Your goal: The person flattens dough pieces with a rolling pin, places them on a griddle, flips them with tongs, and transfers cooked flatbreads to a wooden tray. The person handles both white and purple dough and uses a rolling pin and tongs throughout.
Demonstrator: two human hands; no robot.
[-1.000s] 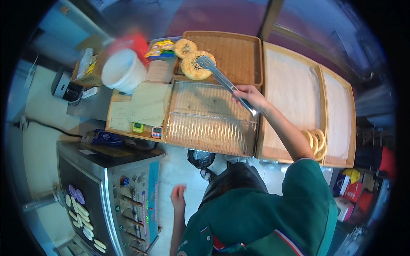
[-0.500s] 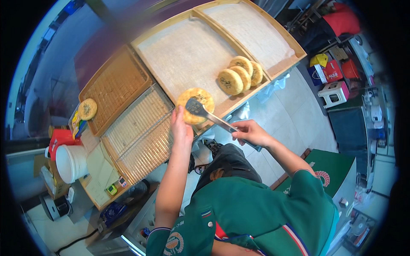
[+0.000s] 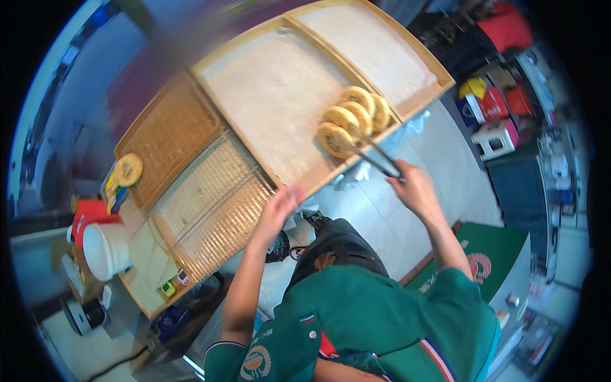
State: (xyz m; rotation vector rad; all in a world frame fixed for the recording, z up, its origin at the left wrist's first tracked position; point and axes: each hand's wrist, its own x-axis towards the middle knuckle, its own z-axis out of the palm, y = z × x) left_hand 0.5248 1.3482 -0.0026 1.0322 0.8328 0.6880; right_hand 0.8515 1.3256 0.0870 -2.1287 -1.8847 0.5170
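And there's the right hand (image 3: 415, 189), fingers wrapped around the metal tongs (image 3: 386, 156), whose tips are right at the edge of the nearest flatbread (image 3: 334, 141); whether they pinch it, I can't tell from here. That bread sits at the front of a leaning cluster of five, in the near corner of the lined wooden tray (image 3: 267, 95). The left hand (image 3: 280, 208), blurred, holds nothing, fingers stretched out beside the tray's corner, near the wire rack (image 3: 210, 197). Over on the brown tray (image 3: 168, 134), a lone flatbread (image 3: 128, 169) rests at the far-left end.
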